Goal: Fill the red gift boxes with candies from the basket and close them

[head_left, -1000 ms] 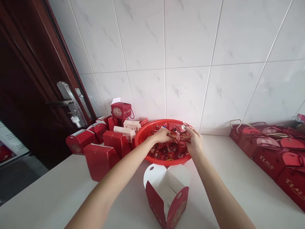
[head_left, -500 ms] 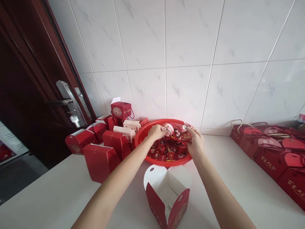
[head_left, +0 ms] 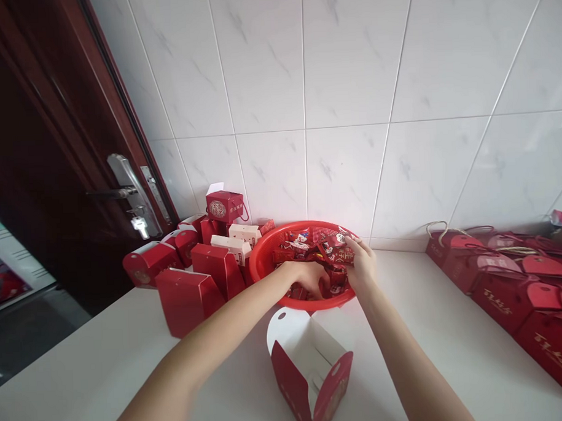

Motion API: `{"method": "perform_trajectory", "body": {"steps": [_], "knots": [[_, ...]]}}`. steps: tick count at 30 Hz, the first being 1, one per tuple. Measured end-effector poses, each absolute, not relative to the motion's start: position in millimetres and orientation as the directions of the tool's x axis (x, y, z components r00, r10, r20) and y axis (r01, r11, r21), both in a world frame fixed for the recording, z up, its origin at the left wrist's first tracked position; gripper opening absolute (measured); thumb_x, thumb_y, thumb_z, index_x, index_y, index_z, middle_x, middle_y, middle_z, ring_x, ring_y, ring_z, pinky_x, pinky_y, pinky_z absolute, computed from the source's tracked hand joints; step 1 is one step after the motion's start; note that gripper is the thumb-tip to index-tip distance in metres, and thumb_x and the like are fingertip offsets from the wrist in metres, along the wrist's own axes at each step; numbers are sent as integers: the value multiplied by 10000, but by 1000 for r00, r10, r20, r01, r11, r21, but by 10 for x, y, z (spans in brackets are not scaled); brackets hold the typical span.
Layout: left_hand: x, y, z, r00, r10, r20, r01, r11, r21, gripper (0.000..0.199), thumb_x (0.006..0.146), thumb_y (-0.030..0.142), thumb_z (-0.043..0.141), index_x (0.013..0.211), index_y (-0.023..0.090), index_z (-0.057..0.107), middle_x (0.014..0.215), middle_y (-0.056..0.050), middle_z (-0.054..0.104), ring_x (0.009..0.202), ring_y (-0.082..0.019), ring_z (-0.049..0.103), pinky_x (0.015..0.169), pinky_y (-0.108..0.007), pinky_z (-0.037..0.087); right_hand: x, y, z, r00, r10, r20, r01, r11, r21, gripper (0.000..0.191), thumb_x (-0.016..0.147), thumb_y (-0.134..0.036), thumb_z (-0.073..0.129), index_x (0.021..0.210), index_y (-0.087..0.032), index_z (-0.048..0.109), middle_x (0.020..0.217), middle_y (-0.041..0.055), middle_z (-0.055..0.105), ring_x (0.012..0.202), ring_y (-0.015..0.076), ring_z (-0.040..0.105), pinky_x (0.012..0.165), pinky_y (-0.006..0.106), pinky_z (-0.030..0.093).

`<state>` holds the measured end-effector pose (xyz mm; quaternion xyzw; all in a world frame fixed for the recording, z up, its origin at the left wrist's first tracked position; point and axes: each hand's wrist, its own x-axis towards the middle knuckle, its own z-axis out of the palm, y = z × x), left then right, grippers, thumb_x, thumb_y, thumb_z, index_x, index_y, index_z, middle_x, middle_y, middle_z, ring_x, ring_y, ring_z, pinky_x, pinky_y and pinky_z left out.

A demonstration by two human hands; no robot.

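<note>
Red plastic basket (head_left: 263,263) held wrapped sweets (head_left: 300,239) behind the open box (head_left: 291,376); right hand (head_left: 363,266) gripped packets (head_left: 342,255); left hand (head_left: 311,276) dipped among the sweets, its grasp undeterminable; box unclosed, no sweets visible inside, whereas the handled boxes (head_left: 498,301) rightward stood shut.

Straight ahead, a wall of glossy white ceramic tiles (head_left: 267,70), veined in grey like marble and laid in a grid with thin pale joints. Along its foot, a narrow white border (head_left: 397,244) meeting a smooth white tabletop (head_left: 97,358). To the left, a dark reddish-brown panelled door (head_left: 42,120), with a silver lock plate (head_left: 127,176), a lever handle (head_left: 111,194) and keys (head_left: 139,226) hanging just below. At lower left, dark grey floor (head_left: 40,329) and a white panel with dark lines (head_left: 3,241), partly cut off. Soft, cool light, with faint reflections on the tiles at far right.
</note>
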<state>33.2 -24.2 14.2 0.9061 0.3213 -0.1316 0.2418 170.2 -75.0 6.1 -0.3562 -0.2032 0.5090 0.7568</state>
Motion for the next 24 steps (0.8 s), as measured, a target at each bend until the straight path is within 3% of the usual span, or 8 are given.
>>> {"method": "perform_trajectory", "body": {"steps": [3, 7, 13, 24], "knots": [[327, -235, 115, 694, 574, -436, 708, -654, 267, 131, 676, 241, 803, 788, 213, 742, 760, -1, 712, 735, -204, 649, 641, -288, 457, 1695, -768, 91, 394, 917, -71, -643, 219, -734, 238, 554, -265, 844, 632, -212, 626, 613, -24, 698, 588, 170, 660, 542, 273, 548], [260, -201, 154, 635, 707, -313, 772, -594, 225, 142, 667, 294, 813, 751, 217, 729, 751, -1, 708, 667, -184, 614, 610, -283, 420, 1699, -767, 99, 404, 912, -76, -645, 225, -731, 211, 551, -235, 828, 633, -209, 635, 579, -35, 674, 542, 153, 630, 502, 260, 530], [150, -70, 144, 544, 824, -155, 825, -492, 279, 112, 739, 270, 739, 681, 187, 692, 729, -18, 704, 672, -175, 606, 612, -269, 403, 1709, -743, 65, 393, 918, -52, -631, 229, -741, 234, 554, -259, 843, 659, -210, 639, 603, -30, 684, 552, 163, 644, 508, 272, 536], [92, 28, 85, 471, 880, -53, 814, -411, 410, 139, 826, 278, 658, 883, 174, 730, 864, -38, 755, 801, -196, 676, 679, -258, 473, 1702, -761, 84, 389, 919, -61, -623, 214, -752, 235, 549, -276, 837, 627, -218, 623, 589, -29, 677, 556, 170, 641, 490, 273, 532]]}}
